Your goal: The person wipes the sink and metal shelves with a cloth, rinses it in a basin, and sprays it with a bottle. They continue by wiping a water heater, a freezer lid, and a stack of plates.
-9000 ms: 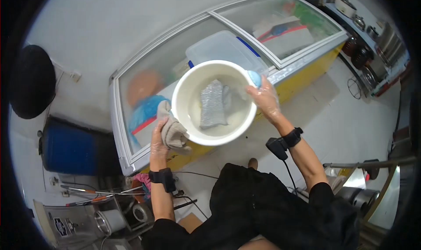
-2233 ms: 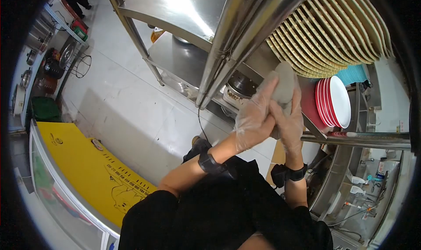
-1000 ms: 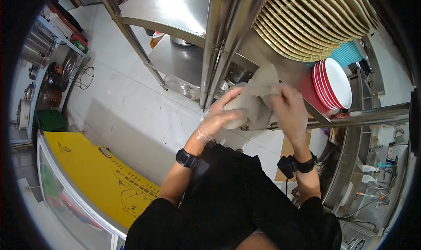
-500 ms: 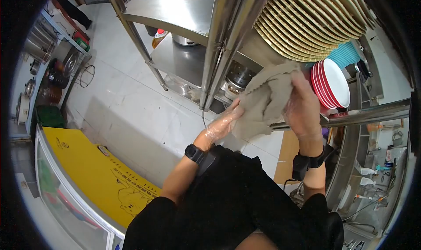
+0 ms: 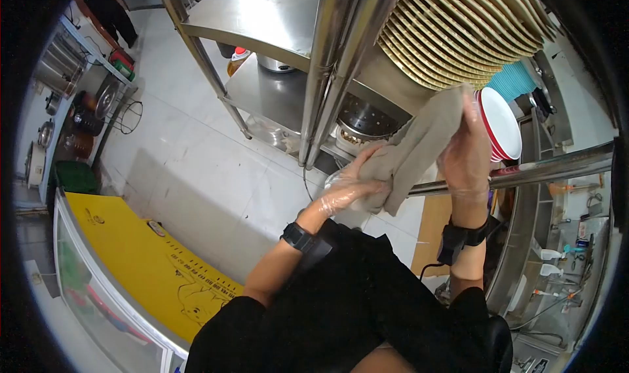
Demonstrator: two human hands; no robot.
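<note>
A grey-beige cloth [image 5: 419, 147] is stretched between my two hands in front of the steel shelf, folded into a long bundle. My left hand [image 5: 357, 183], in a clear plastic glove, grips its lower left end with the fingers wrapped round it. At the upper right end, my right hand [image 5: 468, 150] holds the cloth with thumb and fingers, also in what looks like a clear glove. Just beyond my right hand stands a stack of red-and-white bowls [image 5: 503, 124], partly hidden by that hand. Black bands circle both wrists.
Many yellow-rimmed plates [image 5: 458, 32] stand stacked on the shelf, near turquoise dishes [image 5: 514, 81]. A steel rack [image 5: 255, 13] rises ahead. A yellow-topped glass case [image 5: 131, 242] is at left. A sink area [image 5: 576, 268] lies right. Another person's dark-clothed legs [image 5: 111, 13] show far left.
The cloth has gone from loosely crumpled to a longer, smoother fold. My left hand has turned over it and shifted right; my right hand has moved slightly right, covering more of the bowls.
</note>
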